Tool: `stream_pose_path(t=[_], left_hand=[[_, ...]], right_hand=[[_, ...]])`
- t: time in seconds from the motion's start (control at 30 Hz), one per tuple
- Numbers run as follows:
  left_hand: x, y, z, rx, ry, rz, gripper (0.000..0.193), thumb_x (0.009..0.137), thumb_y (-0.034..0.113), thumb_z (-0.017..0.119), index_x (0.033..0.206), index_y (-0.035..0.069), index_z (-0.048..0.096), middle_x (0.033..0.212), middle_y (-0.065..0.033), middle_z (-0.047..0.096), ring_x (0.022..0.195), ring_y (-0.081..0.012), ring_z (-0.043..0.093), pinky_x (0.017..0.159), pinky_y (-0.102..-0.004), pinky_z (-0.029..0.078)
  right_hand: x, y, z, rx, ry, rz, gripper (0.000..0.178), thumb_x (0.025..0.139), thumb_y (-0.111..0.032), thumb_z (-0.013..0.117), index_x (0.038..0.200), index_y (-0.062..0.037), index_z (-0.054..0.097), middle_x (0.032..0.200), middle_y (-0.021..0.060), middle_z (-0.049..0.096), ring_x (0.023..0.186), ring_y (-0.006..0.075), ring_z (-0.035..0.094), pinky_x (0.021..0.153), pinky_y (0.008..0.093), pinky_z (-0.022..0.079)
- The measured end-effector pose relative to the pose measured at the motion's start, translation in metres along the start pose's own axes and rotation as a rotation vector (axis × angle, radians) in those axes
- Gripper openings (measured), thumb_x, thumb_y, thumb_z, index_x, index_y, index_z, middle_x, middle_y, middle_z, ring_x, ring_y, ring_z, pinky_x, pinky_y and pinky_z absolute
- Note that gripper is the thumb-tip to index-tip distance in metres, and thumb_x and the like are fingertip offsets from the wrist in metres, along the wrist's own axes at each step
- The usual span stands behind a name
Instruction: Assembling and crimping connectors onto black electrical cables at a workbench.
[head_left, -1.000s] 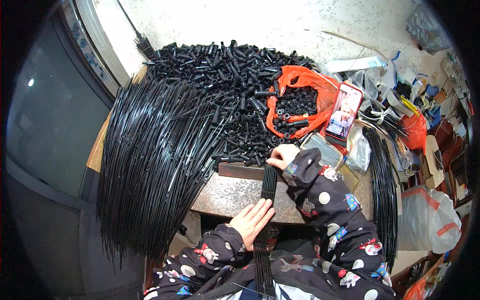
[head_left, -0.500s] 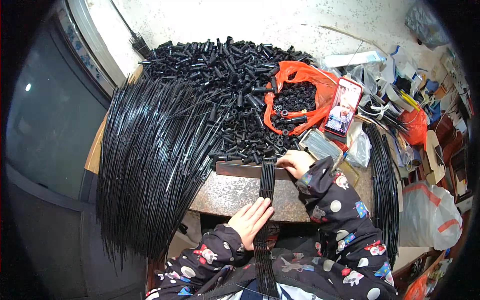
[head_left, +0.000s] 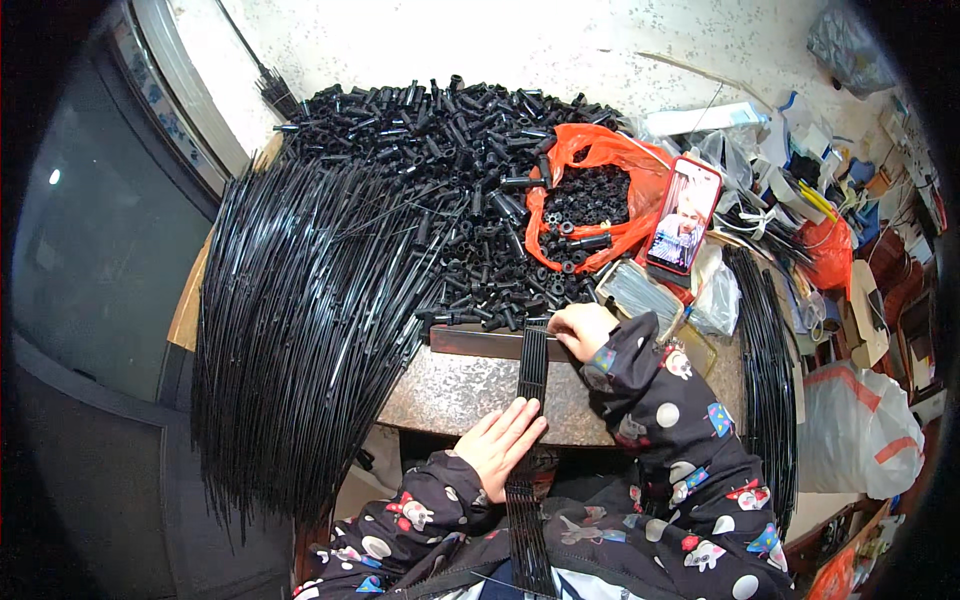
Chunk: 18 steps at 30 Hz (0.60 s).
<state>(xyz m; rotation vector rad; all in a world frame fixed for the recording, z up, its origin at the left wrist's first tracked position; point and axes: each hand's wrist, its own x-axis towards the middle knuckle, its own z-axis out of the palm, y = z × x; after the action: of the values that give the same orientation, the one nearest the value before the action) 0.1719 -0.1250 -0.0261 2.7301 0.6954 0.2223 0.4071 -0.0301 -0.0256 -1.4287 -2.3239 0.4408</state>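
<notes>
A flat row of thin black rods [head_left: 534, 372] runs from my lap up over the table's near edge. Its far end lies across a dark straight bar [head_left: 475, 340]. My left hand [head_left: 498, 446] rests flat on the rods near the table edge, fingers stretched out and side by side. At the far end of the row, my right hand [head_left: 584, 330] has its fingers bent, with the tips against the rod ends. Whatever those fingertips pinch is hidden or too small to make out. Just beyond the bar lies a heap of short black plastic tubes [head_left: 500, 285].
A large sheaf of black rods [head_left: 300, 340] hangs over the table's left side. An orange plastic bag [head_left: 650, 175] holds small black parts. A phone [head_left: 686, 215] leans beside it, near a clear box [head_left: 640, 288]. More rods [head_left: 765, 370] lie right of my right arm.
My right hand has shifted slightly left at the rod ends, and its fingers are bent a little more. The left hand stays flat in place.
</notes>
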Motion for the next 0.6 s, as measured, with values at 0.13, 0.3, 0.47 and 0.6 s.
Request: stream_pose_path(t=[0.13,0.3,0.47,0.6], left_hand=[[0.001,-0.001,0.003,-0.033,0.015,0.015,0.087,0.059,0.045,0.063,0.127,0.0,0.032,0.135,-0.0211,0.025,0.125,-0.0344,0.026,0.099,-0.0411,0.024],[0.002,0.0,0.002,-0.032,0.041,0.02,0.086,0.059,0.047,0.063,0.125,0.001,0.035,0.132,-0.0227,0.029,0.122,-0.0366,0.029,0.099,-0.0422,0.024],[0.001,0.001,0.001,-0.045,0.015,0.013,0.083,0.061,0.041,0.063,0.127,0.002,0.032,0.135,-0.022,0.024,0.124,-0.0363,0.025,0.099,-0.0429,0.024],[0.001,0.003,-0.001,-0.035,0.009,0.013,0.084,0.06,0.041,0.064,0.127,0.002,0.032,0.134,-0.0222,0.023,0.124,-0.0365,0.025,0.099,-0.0432,0.025]], right_hand=[[-0.007,-0.015,-0.001,0.026,0.106,0.107,0.031,0.076,-0.008,0.051,0.106,-0.0124,0.052,0.085,0.0128,0.058,0.079,0.0293,0.057,0.07,0.0363,0.046],[-0.013,-0.018,-0.011,-0.077,-0.05,-0.023,0.041,0.075,-0.007,0.052,0.115,-0.0192,0.05,0.083,0.0107,0.053,0.077,0.0288,0.057,0.068,0.035,0.046],[-0.014,-0.002,0.003,0.045,0.213,-0.02,0.036,0.073,-0.01,0.058,0.109,-0.0093,0.053,0.077,0.0103,0.053,0.07,0.0275,0.056,0.064,0.0347,0.046],[0.009,0.011,-0.005,0.102,0.155,-0.039,0.018,0.073,-0.015,0.06,0.088,-0.0047,0.062,0.074,0.0104,0.056,0.07,0.026,0.056,0.063,0.0325,0.045]])
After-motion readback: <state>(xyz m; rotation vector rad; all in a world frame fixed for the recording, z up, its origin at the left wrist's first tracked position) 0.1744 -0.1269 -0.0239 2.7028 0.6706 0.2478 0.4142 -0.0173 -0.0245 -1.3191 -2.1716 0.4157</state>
